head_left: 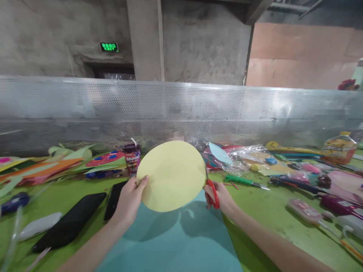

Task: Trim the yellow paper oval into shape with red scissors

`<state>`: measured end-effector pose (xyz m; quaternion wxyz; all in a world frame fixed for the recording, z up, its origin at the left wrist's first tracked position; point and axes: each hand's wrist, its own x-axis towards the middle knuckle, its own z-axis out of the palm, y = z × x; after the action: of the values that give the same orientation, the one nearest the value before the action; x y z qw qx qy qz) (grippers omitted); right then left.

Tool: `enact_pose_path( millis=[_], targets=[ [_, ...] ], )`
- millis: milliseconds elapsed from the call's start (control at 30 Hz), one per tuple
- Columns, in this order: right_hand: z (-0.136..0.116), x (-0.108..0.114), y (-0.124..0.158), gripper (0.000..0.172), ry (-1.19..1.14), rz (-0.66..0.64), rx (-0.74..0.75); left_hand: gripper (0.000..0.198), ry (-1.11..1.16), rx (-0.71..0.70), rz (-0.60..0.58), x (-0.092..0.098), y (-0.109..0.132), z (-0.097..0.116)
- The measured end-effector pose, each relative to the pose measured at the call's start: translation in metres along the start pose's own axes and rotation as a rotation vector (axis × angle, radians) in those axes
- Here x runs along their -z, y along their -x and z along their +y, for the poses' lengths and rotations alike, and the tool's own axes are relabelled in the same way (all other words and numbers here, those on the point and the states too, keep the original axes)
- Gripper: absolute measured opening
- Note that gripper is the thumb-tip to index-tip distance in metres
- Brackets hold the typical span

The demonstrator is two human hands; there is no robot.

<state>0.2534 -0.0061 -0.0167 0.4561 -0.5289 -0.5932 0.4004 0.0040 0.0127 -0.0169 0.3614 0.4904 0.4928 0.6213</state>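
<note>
A pale yellow oval of paper (172, 175) is held up over the table, its left edge pinched between the thumb and fingers of my left hand (132, 200). My right hand (219, 196) grips a pair of red-handled scissors (214, 192) at the oval's right edge. The blades point upward along that edge; whether they touch the paper I cannot tell. Beneath both hands lies a large light blue sheet (181, 241), with shadows of the hands and oval falling on it.
Black phones (70, 219) lie left on the green table (255, 223). Behind stand a purple drink cup (132, 156) and stacked coloured paper (42, 168). A green utility knife (245, 181) has its blade out at right, near a bottle (340, 147). A perforated metal panel (181, 105) bounds the back.
</note>
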Motion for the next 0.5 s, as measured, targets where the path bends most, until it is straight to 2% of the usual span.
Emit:
enact_pose_path(
  millis=[300,500],
  targets=[
    [0.0011,0.0015,0.0008,0.023,0.030,-0.008,0.012,0.042,-0.008,0.017,-0.015,0.0005,0.0009,0.0012],
    [-0.0001,0.0014,0.0012,0.021,0.061,0.003,-0.012,0.044,-0.060,-0.036,0.018,0.0013,-0.0011,-0.0020]
  ],
)
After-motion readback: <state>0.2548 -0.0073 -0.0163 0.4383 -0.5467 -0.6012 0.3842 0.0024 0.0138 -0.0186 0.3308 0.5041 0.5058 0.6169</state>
